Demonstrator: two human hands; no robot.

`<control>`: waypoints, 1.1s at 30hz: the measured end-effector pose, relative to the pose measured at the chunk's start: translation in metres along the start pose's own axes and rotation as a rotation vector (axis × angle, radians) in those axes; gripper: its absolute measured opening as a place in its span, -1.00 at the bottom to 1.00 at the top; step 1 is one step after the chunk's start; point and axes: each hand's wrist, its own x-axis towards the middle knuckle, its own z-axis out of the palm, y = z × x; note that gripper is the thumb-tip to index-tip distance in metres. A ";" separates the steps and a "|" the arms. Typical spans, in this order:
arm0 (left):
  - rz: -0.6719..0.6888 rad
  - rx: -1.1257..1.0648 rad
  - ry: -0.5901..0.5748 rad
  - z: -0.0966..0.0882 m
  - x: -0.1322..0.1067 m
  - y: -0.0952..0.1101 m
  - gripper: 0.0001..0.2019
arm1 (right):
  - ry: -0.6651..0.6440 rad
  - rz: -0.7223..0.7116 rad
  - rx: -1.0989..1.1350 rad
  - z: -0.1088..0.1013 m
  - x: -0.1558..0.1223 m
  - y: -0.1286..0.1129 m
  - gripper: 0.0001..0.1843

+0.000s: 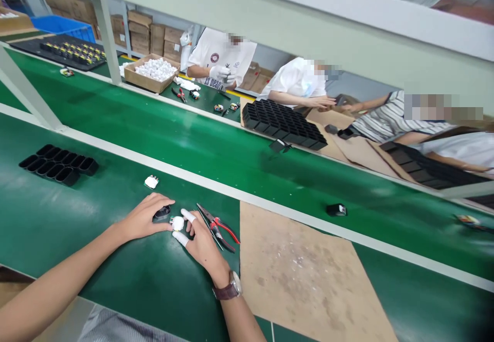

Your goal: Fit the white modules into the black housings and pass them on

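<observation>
My left hand (144,216) curls round a small black plastic case (162,211), thumb and fingers on either side of it. Just right of the case is a small white-wrapped circuit board (177,223), held between the thumb and fingers of my right hand (198,239). White finger cots cover the thumb and a finger of that hand. Close beside it lie red-handled pliers (219,228) and thin metal tweezers (210,228). A second white-wrapped board (152,181) rests on the green bench (127,275) beyond my left hand.
Black cases (57,164) stand in rows at left. A stained cardboard sheet (304,275) lies at right. Beyond a white rail (173,174) runs a green conveyor (216,151) carrying a black case (336,209). Several co-workers sit across it. A frame post (29,87) rises at left.
</observation>
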 end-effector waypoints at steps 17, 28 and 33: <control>-0.157 -0.232 -0.051 -0.020 -0.012 0.004 -0.13 | 0.036 -0.043 0.013 0.000 -0.002 -0.003 -0.51; -0.197 -0.180 -0.207 -0.026 0.001 0.009 -0.39 | 0.085 -0.084 -0.193 -0.001 -0.014 -0.005 -0.46; -0.209 -0.102 -0.081 -0.012 -0.007 0.005 -0.41 | 0.133 -0.104 -0.246 0.000 -0.011 -0.008 -0.53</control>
